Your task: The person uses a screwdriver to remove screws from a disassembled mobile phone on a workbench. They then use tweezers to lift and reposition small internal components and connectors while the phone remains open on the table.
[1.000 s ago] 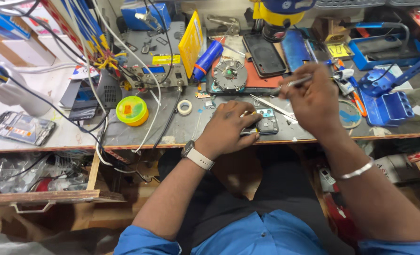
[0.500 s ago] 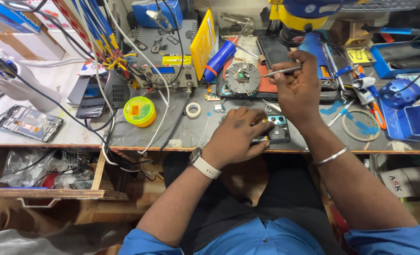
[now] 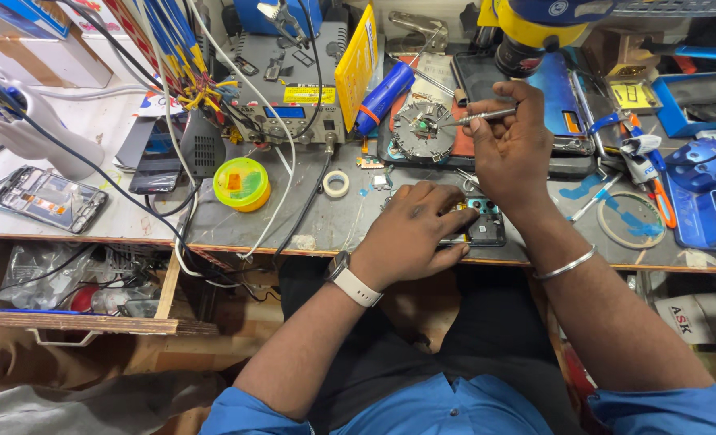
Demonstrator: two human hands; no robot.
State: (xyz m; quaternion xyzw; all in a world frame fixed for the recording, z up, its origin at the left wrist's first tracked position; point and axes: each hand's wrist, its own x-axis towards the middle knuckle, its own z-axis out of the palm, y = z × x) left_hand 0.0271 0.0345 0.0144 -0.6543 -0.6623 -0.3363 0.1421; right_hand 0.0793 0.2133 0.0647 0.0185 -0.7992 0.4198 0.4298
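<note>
My left hand [image 3: 414,234] lies flat on an opened phone [image 3: 485,227] at the bench's front edge, pinning it down. Only the phone's dark camera end shows past my fingers. My right hand [image 3: 513,145] is raised just behind it and pinches slim metal tweezers [image 3: 479,118]. The tweezers point left, and their tip is over a round grey parts tray [image 3: 419,129] holding small screws.
A bench power supply [image 3: 293,97] with hanging cables stands at the back. A yellow round tin [image 3: 242,184] and a white tape roll [image 3: 335,184] lie to the left. A bare phone frame [image 3: 48,198] sits far left. Blue tools and trays [image 3: 696,193] crowd the right.
My right hand has lifted from the phone and carried the tweezers back and left, up to the round parts tray. My left hand has stayed on the phone.
</note>
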